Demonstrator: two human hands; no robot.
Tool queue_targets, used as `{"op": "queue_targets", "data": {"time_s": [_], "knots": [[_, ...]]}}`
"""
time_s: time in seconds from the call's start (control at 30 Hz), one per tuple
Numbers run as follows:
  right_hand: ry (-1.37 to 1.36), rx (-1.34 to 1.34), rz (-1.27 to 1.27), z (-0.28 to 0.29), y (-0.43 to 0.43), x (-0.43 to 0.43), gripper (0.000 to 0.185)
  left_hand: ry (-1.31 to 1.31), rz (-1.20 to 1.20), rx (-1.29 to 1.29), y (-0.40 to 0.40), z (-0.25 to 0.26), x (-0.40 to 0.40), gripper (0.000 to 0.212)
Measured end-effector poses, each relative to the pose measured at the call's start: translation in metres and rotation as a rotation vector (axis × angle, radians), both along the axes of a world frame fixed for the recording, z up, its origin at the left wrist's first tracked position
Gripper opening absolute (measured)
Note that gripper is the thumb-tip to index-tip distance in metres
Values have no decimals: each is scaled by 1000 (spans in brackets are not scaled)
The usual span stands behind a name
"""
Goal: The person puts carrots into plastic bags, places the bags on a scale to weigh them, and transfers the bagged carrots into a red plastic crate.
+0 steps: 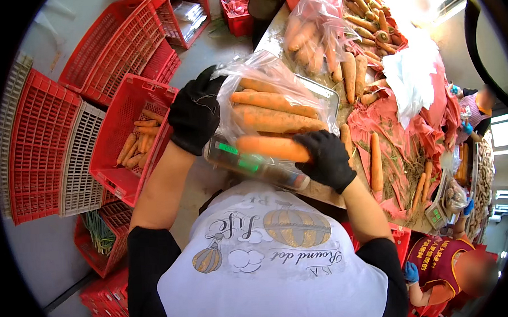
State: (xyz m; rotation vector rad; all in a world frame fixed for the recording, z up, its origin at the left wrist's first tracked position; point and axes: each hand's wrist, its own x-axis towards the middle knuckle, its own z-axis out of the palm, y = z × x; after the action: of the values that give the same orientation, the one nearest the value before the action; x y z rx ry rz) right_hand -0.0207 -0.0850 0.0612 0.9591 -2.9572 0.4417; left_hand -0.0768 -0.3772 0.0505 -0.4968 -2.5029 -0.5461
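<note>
In a black glove, my left hand [196, 111] grips the edge of a clear plastic bag [271, 68] that has several large carrots [273, 117] in it. The bag lies on the metal pan [331, 96] of a digital scale, whose green display [228, 148] faces me. My right hand [325, 158], also gloved in black, holds a single carrot [272, 148] by its thick end. This carrot is slightly blurred and lies across the front of the bag, above the scale's near edge. Whether it touches the bagged carrots I cannot tell.
A red crate [110, 169] with smaller carrots stands at my left, beside stacked crates [45, 146]. Past the scale are another bag of carrots [306, 41] and a carrot heap [371, 21]. Loose carrots [376, 161] and torn red sacking [406, 130] cover the right. Co-workers [441, 261] are farther right.
</note>
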Motion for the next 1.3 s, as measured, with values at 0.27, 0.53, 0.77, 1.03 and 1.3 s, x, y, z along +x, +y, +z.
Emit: {"op": "queue_targets", "data": {"time_s": [0.27, 0.53, 0.77, 1.03, 1.3], "knots": [[-265, -20, -178, 48, -37, -77, 47, 4, -214, 218, 35, 67, -23, 41], [-266, 46, 29, 22, -31, -153, 51, 23, -143, -100, 17, 47, -35, 37], [-281, -300, -393, -42, -1, -142, 57, 101, -89, -193, 31, 15, -46, 48], [-188, -286, -605, -26, -20, -69, 68, -66, -192, -37, 4, 5, -69, 43], [275, -198, -397, -26, -47, -57, 21, -517, -414, 722, 34, -60, -58, 51]]}}
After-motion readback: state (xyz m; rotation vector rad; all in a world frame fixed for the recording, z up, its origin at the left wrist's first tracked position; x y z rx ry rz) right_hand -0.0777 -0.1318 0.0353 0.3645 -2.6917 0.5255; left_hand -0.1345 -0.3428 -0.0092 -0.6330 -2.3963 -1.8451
